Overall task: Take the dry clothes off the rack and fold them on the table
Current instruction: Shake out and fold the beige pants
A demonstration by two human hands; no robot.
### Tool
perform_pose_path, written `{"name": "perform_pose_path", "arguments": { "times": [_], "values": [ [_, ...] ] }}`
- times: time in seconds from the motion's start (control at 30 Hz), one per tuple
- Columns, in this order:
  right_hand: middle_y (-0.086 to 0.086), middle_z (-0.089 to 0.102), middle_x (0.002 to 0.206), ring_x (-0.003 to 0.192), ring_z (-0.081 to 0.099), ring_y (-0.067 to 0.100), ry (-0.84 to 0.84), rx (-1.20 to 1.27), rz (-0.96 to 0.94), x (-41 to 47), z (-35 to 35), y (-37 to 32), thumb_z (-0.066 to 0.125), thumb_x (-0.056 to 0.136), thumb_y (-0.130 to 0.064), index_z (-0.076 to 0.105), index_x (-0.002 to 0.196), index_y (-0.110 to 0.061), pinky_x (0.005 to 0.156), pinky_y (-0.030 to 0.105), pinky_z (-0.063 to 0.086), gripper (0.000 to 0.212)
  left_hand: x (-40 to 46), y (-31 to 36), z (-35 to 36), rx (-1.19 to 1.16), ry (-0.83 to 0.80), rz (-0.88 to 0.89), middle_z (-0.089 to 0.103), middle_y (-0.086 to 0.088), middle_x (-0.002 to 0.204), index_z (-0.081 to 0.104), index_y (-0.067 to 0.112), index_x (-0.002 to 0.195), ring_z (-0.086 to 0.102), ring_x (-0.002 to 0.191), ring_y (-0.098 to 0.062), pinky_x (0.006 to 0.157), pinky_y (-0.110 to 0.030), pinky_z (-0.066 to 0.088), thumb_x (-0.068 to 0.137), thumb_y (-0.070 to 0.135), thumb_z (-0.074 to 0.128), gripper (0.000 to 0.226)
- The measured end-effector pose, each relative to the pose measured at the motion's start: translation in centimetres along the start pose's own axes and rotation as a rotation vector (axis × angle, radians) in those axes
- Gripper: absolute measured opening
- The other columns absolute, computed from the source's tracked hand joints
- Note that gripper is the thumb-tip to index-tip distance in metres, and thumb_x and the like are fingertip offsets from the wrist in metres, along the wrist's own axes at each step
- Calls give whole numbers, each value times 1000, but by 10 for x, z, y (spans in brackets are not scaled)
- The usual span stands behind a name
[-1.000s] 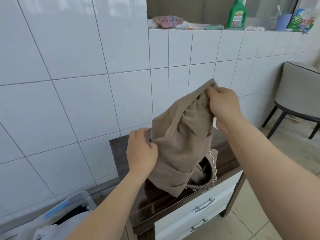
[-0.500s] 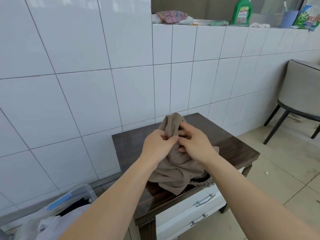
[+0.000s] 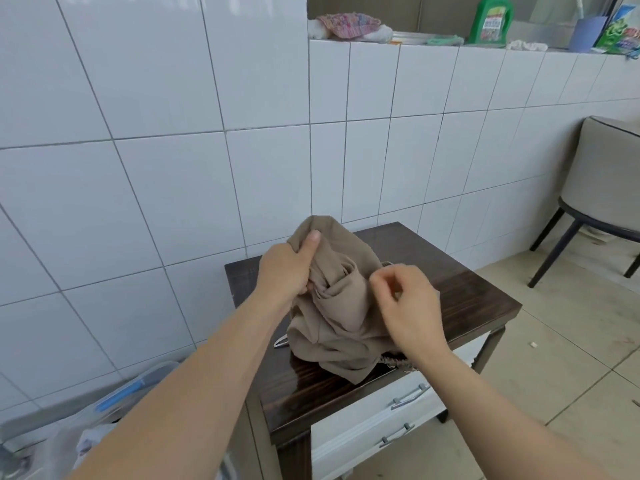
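Note:
A crumpled beige garment [image 3: 339, 306] with an elastic, gathered waistband sits bunched on the dark wooden table [image 3: 467, 292]. My left hand [image 3: 284, 268] grips a raised fold at the garment's top left, thumb pointing up against the cloth. My right hand [image 3: 412, 306] hovers just to the right of the bundle with its fingers curled. No cloth shows between them. No drying rack is in sight.
The table stands against a white tiled wall and has white drawers [image 3: 381, 410] below. A clear plastic bin [image 3: 138, 386] with laundry sits on the floor at the lower left. A grey chair [image 3: 602, 188] stands at the right. A green detergent bottle [image 3: 491, 19] is on the ledge above.
The garment came down from mid-air onto the table. My right hand has let go of the cloth and moved right, while my left hand keeps hold of the top fold.

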State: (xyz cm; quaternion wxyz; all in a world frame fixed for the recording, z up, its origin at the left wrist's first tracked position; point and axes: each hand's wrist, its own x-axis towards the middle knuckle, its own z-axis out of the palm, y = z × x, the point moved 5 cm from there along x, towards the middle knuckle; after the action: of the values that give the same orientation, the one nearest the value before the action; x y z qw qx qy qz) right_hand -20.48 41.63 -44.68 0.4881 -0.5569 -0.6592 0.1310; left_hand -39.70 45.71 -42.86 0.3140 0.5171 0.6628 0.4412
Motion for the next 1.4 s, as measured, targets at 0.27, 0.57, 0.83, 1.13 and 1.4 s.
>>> {"name": "perform_pose_path", "arguments": {
  "times": [0.27, 0.57, 0.83, 1.13, 1.4],
  "values": [
    [-1, 49, 70, 70, 48, 22, -345, -319, 243, -5, 19, 3, 63, 79, -18, 37, 68, -18, 51, 28, 31, 29, -14, -4, 17, -168, 28, -35, 67, -8, 85, 66, 5, 80, 63, 83, -24, 77, -36, 51, 93, 48, 55, 46],
    [10, 69, 88, 78, 67, 21, -387, 1184, 857, -6, 26, 5, 48, 94, 2, 58, 103, -10, 78, 48, 56, 19, -25, -36, 27, -1116, -123, -675, 62, -4, 70, 62, 13, 104, 56, 46, -13, 36, -17, 42, 98, 39, 49, 29],
    [12, 74, 85, 75, 70, 19, -239, 1077, 563, 9, 19, -30, 50, 96, -6, 68, 97, 0, 67, 28, 58, 19, -50, 37, 27, -474, -488, 34, 67, 0, 117, 53, 20, 124, 65, 107, -15, 90, -37, 54, 58, 49, 86, 79],
    [6, 67, 87, 86, 60, 17, -229, 710, 571, 3, 7, 22, 73, 82, -16, 72, 88, -11, 81, 27, 47, 8, -16, 30, -34, -661, -124, 10, 68, -2, 70, 63, 8, 88, 59, 54, -11, 47, -23, 50, 95, -4, 42, 25],
    [10, 39, 139, 125, 42, 29, -72, -94, 669, -6, -4, 78, 80, 72, -33, 44, 138, -27, 103, 45, 41, 75, 19, -12, -21, -74, -294, -48, 38, 16, 139, 15, 37, 151, 46, 128, -15, 108, -40, 41, 62, 67, 72, 111]
  ]
}}
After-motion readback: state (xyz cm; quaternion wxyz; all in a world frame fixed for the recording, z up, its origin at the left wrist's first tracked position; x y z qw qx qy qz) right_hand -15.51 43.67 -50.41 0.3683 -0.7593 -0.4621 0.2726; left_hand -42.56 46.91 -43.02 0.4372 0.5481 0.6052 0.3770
